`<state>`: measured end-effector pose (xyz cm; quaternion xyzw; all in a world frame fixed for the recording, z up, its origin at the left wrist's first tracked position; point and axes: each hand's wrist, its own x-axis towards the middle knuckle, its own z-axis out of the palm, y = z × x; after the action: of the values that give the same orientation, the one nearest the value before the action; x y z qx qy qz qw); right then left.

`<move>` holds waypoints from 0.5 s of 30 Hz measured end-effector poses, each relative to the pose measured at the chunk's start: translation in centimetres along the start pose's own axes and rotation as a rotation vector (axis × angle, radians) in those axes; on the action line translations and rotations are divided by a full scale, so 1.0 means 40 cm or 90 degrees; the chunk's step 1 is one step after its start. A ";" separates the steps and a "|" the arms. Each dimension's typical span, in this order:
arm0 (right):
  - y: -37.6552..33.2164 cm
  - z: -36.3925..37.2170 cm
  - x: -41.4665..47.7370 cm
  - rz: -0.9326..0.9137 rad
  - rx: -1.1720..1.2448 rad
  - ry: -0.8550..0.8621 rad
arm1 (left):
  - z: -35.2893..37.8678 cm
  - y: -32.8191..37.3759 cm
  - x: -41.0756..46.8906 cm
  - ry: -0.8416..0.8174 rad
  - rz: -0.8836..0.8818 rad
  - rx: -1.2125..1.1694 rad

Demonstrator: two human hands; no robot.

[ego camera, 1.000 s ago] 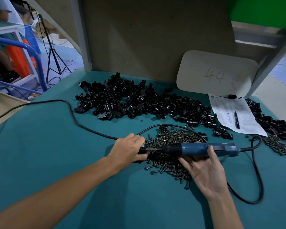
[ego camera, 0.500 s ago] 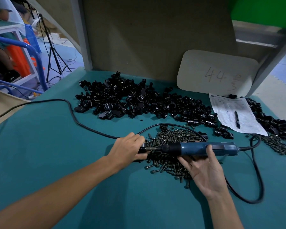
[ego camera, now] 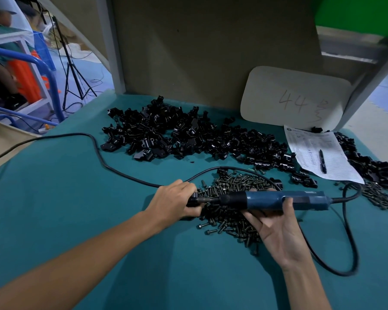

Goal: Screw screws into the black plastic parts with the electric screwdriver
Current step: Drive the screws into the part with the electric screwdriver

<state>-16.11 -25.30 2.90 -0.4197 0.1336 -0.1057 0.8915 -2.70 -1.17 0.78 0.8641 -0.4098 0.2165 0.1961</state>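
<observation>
Screwdriver [ego camera: 278,199] in right hand [ego camera: 280,231] grip, left hand [ego camera: 173,202] grip mostly hiding black part [ego camera: 191,202]

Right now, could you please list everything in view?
electric screwdriver: one, blue and black, level above the screws.
held part: one, black, at the screwdriver's bit.
black plastic parts: two heaps, black, far centre and right edge.
screws: two heaps, dark metal, centre and right.
cable: one, black, loops across the table.
paper sheet: one, white, far right.
pen: one, black, on the sheet.
board: one, off-white, marked 44, leaning on the back panel.
table: one, teal, beneath it all.
left grip: holds the held part.
right grip: holds the screwdriver's body from below.
</observation>
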 end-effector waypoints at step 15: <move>-0.149 -0.118 -0.057 0.041 -0.997 0.318 | 0.019 -0.022 0.013 0.055 -0.074 -0.072</move>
<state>-20.27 -31.74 4.97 -0.8803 0.3752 -0.0463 0.2868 -1.55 -1.36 0.30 0.8640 -0.3616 0.2181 0.2741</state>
